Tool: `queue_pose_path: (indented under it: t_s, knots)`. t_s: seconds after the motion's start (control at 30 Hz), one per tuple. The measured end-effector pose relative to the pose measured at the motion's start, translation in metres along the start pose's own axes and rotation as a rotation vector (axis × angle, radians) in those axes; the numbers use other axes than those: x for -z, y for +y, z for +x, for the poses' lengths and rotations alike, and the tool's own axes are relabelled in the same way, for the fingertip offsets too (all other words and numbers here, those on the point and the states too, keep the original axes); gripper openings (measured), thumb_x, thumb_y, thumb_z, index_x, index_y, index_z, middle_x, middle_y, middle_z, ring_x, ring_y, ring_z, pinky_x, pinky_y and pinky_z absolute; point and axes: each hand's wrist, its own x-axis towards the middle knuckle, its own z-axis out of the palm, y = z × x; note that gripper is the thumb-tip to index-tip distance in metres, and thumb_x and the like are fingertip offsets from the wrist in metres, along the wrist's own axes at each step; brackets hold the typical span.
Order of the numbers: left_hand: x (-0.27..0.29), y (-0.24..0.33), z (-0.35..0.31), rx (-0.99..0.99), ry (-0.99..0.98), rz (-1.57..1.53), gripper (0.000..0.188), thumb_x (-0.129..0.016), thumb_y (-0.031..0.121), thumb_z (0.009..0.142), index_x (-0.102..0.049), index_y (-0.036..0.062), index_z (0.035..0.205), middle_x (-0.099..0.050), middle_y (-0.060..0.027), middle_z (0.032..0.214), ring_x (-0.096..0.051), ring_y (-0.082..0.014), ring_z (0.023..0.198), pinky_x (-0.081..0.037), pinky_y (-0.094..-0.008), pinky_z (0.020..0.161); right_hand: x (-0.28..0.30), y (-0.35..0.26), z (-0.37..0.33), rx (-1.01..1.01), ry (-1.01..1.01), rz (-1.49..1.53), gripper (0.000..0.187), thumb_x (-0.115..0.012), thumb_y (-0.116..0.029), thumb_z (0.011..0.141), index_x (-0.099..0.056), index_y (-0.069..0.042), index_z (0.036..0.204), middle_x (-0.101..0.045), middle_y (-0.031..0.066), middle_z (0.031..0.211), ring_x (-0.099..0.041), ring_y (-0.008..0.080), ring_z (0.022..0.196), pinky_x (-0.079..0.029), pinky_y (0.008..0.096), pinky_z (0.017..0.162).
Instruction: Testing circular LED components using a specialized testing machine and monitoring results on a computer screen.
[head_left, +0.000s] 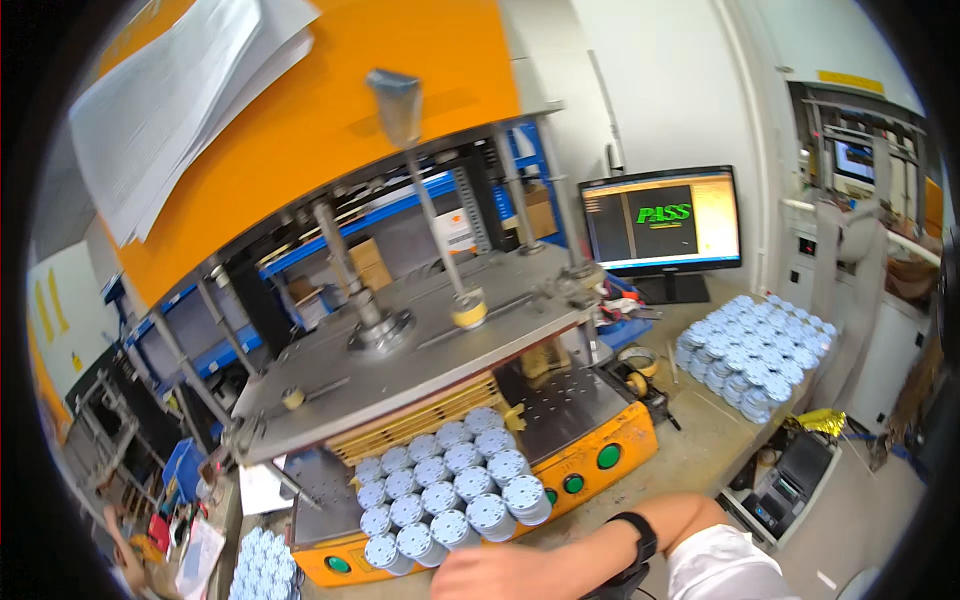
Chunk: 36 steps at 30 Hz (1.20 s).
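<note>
My right hand (490, 575) reaches in from the lower right, a black watch (640, 540) on its wrist and a white sleeve (725, 565) behind it. Its fingers are cut off by the lower edge, so what they do is hidden. Just beyond it, several stacks of pale blue round discs with small holes (440, 495) stand in rows on the front of an orange press (590, 475). The hand overlaps the nearest stacks in the picture; whether it touches them I cannot tell. My left hand does not show.
Above the stacks lies the grey metal press plate (420, 345) with its posts. Green buttons (609, 456) line the press front. More disc stacks (755, 350) stand on the right bench, others (263, 565) at lower left. Behind is a monitor (662, 220). A person's arm (122, 550) shows far left.
</note>
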Motion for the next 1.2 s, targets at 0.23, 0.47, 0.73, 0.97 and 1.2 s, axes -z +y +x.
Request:
queue_pose_path:
  t_s: [0.23,0.47,0.73,0.97,1.2]
  knots:
    - [0.027,0.112,0.067,-0.371,0.374,1.313,0.021,-0.058,0.023,0.094,-0.065,0.0048,0.102,-0.066,-0.0141,0.095,-0.062,-0.0355,0.089,-0.051,-0.0440,0.079,0.023,0.036,-0.033,-0.429,-0.226,-0.601,0.054,-0.061,-0.047,0.086,-0.057,-0.007,0.122,-0.057,0.0126,0.121,-0.052,0.0267,0.116,-0.040,0.0522,0.098]
    - [0.109,0.112,0.218,-0.315,0.775,1.580,0.039,-0.047,0.035,0.099,-0.057,0.0088,0.125,-0.058,-0.0153,0.128,-0.055,-0.0350,0.116,-0.044,-0.0420,0.099,0.016,0.049,-0.047,-0.496,-0.416,-0.533,0.059,-0.060,-0.049,0.087,-0.052,-0.011,0.131,-0.057,0.0109,0.123,-0.054,0.0267,0.115,-0.047,0.0506,0.087]
    - [0.147,0.131,0.247,-0.248,0.375,2.189,0.044,-0.055,0.032,0.092,-0.055,0.0067,0.128,-0.063,-0.0131,0.122,-0.063,-0.0274,0.109,-0.051,-0.0356,0.090,0.019,0.056,-0.049,-0.588,-0.501,-0.529,0.067,-0.066,-0.048,0.083,-0.046,-0.013,0.135,-0.048,0.0143,0.133,-0.048,0.0318,0.123,-0.050,0.0636,0.082]
    - [0.148,0.131,0.248,-0.590,0.607,2.224,0.045,-0.054,0.010,0.084,-0.054,0.0076,0.129,-0.066,-0.0142,0.113,-0.064,-0.0268,0.104,-0.053,-0.0368,0.086,0.024,0.055,-0.048,-0.572,-0.517,-0.537,0.070,-0.068,-0.050,0.079,-0.047,-0.014,0.136,-0.048,0.0136,0.134,-0.049,0.0315,0.124,-0.049,0.0631,0.083]
    - [0.093,0.134,0.138,-0.551,0.755,1.789,0.050,-0.050,-0.002,0.081,-0.052,0.0071,0.131,-0.062,-0.0175,0.121,-0.061,-0.0328,0.110,-0.052,-0.0396,0.091,0.034,0.058,-0.046,-0.642,-0.502,-0.397,0.064,-0.067,-0.048,0.081,-0.049,-0.015,0.133,-0.051,0.0142,0.134,-0.051,0.0339,0.123,-0.047,0.0609,0.087]
